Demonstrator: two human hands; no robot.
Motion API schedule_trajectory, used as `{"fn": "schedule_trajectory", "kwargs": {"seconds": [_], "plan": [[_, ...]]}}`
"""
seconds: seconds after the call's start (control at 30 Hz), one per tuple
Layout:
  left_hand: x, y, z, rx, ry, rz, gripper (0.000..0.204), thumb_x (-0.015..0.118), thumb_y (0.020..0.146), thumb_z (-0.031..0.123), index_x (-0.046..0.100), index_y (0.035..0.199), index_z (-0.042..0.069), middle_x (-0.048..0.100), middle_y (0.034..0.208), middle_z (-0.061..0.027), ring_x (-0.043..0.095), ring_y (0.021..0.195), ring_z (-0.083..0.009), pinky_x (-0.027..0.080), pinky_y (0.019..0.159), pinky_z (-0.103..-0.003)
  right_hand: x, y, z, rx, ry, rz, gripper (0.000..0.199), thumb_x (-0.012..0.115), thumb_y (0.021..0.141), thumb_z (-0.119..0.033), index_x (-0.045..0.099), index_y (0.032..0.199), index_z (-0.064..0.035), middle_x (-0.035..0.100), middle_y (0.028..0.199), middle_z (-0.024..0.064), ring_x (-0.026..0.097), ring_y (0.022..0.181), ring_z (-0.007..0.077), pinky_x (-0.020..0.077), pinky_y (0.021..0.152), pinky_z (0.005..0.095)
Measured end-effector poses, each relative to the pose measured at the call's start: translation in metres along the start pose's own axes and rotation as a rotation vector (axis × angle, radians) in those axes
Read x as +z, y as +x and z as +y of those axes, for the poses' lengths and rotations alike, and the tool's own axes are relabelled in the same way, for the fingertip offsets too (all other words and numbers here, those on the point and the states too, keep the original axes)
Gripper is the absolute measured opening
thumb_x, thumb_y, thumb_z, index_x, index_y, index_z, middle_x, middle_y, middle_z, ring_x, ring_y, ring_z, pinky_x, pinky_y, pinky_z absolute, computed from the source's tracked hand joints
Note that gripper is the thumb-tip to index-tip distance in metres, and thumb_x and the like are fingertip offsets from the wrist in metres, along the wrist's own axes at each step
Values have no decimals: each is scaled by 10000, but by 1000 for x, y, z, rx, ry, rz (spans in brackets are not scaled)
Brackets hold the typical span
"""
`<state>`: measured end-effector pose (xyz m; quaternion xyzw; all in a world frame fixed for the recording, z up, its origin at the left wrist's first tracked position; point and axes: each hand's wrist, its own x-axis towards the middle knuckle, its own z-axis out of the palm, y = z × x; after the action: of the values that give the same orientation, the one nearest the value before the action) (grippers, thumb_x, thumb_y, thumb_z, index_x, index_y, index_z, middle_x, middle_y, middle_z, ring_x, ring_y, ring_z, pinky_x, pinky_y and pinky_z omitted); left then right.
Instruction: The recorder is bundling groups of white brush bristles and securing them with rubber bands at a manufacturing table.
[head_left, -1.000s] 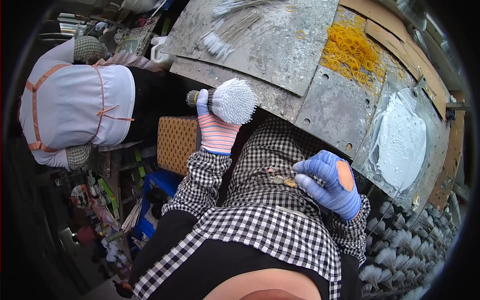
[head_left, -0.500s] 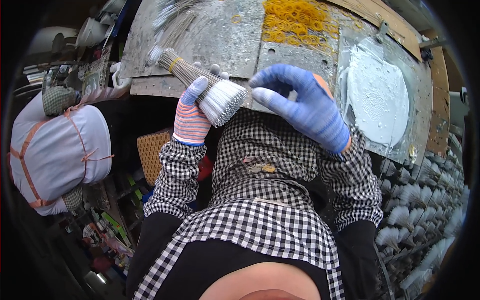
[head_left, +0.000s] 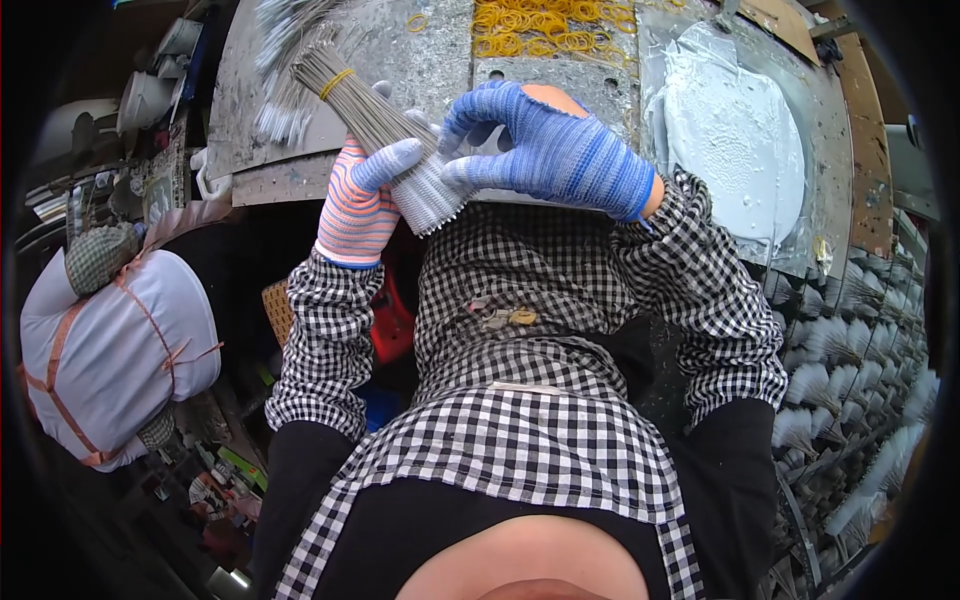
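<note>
Closed grip at the grey table (head_left: 440, 70): a bundle of white-tipped wires (head_left: 372, 115) tilts in the left hand (head_left: 360, 208); the right hand (head_left: 555, 152), slightly apart half a second earlier, now meets the white ends, its closure indeterminable; a yellow band (head_left: 337, 84) circles the bare shafts

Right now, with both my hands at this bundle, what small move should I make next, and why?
Perhaps close the right hand gently on the white end of the wire bundle. Its thumb and fingers curve beside that end, though I cannot tell whether they touch it, and the left hand holds the bundle, thumb across the front.
</note>
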<state>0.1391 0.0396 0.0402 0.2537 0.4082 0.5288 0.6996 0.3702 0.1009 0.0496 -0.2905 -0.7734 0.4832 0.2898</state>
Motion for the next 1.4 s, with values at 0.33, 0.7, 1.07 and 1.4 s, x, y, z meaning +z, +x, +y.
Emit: {"fn": "schedule_trajectory", "kwargs": {"seconds": [0.33,0.7,1.07,1.4], "plan": [[17,11,0,-24,152,-108,927,708,743,-49,297,1554,130,638,1186,-110,644,1157,-272,536,1026,-442,-3,-16,4,32,-4,-2,279,773,783,-237,711,979,-49,718,898,125,698,868,282,554,835,357],[30,25,-5,23,321,-146,935,787,728,-23,334,1534,118,622,1166,-65,642,1119,-229,526,1010,-398,-5,-32,9,-83,-184,183,199,788,805,-112,727,985,-53,696,896,74,699,875,167,562,810,308],[48,46,-16,56,436,-157,760,741,740,-52,436,1423,81,675,1168,-70,673,1082,-206,558,954,-368,-34,-45,-9,331,-173,18,342,783,817,-351,754,1056,-107,766,843,92,749,792,227,584,792,336],[72,54,-15,83,439,-196,797,668,711,-50,448,1468,68,672,1208,-113,672,1110,-254,549,994,-400,-41,-55,1,310,-81,103,292,807,851,-177,699,1079,-29,714,848,36,670,799,74,569,773,265]]}}
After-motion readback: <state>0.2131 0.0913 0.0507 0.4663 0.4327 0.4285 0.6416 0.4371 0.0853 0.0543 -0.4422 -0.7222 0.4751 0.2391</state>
